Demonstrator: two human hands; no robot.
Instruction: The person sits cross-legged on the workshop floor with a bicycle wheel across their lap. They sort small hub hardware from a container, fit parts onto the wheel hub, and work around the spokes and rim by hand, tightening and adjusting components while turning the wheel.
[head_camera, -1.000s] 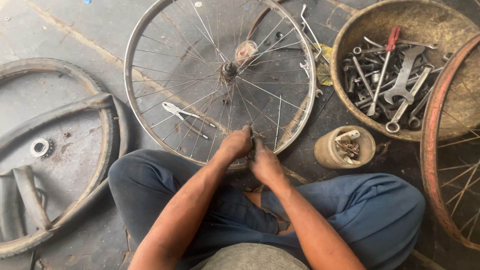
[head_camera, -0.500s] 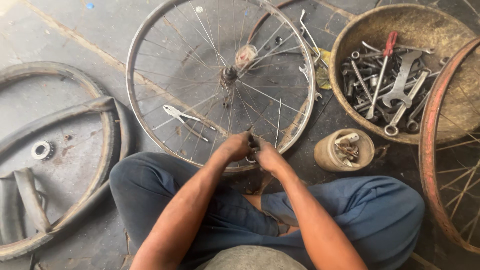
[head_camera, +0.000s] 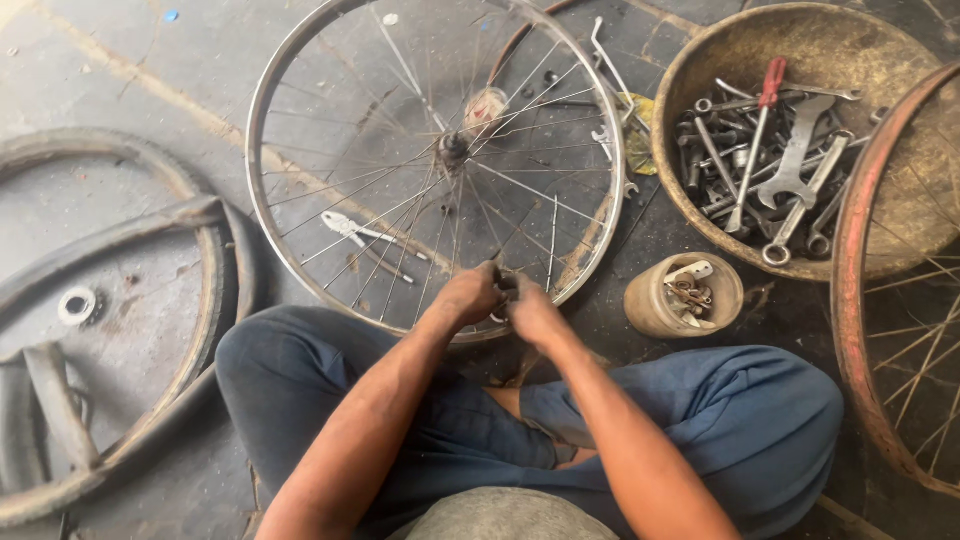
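Working the near rim of a spoked bicycle wheel

Lying flat on the concrete floor (head_camera: 150, 70), the silver bicycle wheel (head_camera: 262, 150) sits just in front of the person's crossed legs, its hub (head_camera: 452, 150) near the middle and thin spokes fanning out. Both hands meet at the rim's nearest edge. The left hand (head_camera: 468, 297) is curled with fingers pressed together over the rim; the right hand (head_camera: 532, 312) is closed beside it, touching it. What the fingertips pinch is hidden between the hands and cannot be made out. Both forearms reach forward from the bottom edge, elbows cut off.

A small spanner (head_camera: 350, 230) lies under the spokes. To the right stands a short round tin (head_camera: 660, 305) of small parts, and beyond it a large round basin (head_camera: 720, 60) of wrenches and a red-handled tool. A rusty rim (head_camera: 850, 300) is cut off at the right edge; a tyre (head_camera: 215, 260) lies left, partly out of view.
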